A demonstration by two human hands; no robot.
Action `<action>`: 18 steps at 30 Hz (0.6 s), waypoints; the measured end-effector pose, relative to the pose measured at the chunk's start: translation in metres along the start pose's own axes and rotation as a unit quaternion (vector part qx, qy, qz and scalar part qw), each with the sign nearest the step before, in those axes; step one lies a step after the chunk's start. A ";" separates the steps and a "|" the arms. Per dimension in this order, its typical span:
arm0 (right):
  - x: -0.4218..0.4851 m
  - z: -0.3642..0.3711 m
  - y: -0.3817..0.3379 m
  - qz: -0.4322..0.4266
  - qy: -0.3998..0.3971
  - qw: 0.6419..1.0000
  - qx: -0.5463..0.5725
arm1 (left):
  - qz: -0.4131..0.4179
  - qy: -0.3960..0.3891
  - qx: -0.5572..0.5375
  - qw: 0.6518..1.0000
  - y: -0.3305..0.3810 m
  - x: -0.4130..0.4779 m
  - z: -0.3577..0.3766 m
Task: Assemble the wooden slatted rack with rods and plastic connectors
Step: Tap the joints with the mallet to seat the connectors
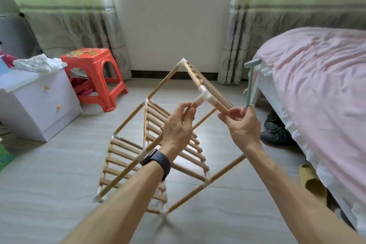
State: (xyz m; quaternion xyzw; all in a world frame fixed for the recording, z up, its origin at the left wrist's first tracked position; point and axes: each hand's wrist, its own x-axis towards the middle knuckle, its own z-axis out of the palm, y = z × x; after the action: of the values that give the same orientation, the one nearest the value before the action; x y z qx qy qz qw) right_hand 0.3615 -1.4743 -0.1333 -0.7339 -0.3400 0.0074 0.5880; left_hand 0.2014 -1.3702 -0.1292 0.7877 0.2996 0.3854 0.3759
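Note:
The wooden slatted rack point(126, 156) is held tilted above the floor, its slatted shelves joined by bamboo-coloured rods and white plastic connectors. My left hand point(178, 125) pinches the end of a rod right at a white T-connector point(204, 97) on the upper slatted panel point(210, 89). My right hand point(243, 125) grips the near end of that panel together with the handle of a pale green mallet point(250, 83), whose head points up. A black watch is on my left wrist.
A pink-covered bed point(316, 89) fills the right side, with shoes point(275, 127) and a slipper point(313, 182) beside it. A red plastic stool point(95, 77) and a white drawer unit point(39, 103) stand at left. Curtains and a wall lie ahead.

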 end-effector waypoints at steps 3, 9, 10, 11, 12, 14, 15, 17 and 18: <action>0.001 0.003 -0.022 -0.053 -0.026 0.998 -0.011 | -0.018 0.031 -0.063 0.997 0.001 -0.019 -0.008; -0.007 0.032 -0.048 -0.150 -0.072 0.986 -0.026 | -0.033 0.144 -0.039 0.988 -0.014 -0.047 -0.036; -0.008 0.038 -0.051 -0.157 -0.080 0.984 -0.026 | -0.037 0.160 -0.030 0.986 -0.018 -0.049 -0.042; -0.010 0.045 -0.054 -0.161 -0.090 0.983 -0.024 | -0.046 0.175 -0.024 0.983 -0.022 -0.052 -0.047; -0.012 0.051 -0.056 -0.167 -0.099 0.981 -0.022 | -0.057 0.188 -0.021 0.980 -0.027 -0.054 -0.052; -0.015 0.065 -0.060 -0.182 -0.112 0.977 -0.029 | -0.075 0.214 -0.013 0.974 -0.036 -0.060 -0.061; -0.017 0.072 -0.062 -0.187 -0.117 0.975 -0.031 | -0.083 0.225 -0.007 0.971 -0.040 -0.063 -0.065; -0.022 0.084 -0.066 -0.196 -0.125 0.972 -0.032 | -0.097 0.239 0.002 0.966 -0.048 -0.070 -0.073; -0.024 0.089 -0.068 -0.200 -0.128 0.971 -0.034 | -0.101 0.240 0.009 0.966 -0.051 -0.073 -0.078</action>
State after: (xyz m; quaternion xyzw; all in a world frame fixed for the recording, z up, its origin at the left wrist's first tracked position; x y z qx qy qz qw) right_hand 0.2737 -1.4049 -0.1113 -0.6634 -0.5521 -0.0277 0.5042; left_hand 0.0893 -1.3697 -0.1664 0.6414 0.4621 0.5204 0.3227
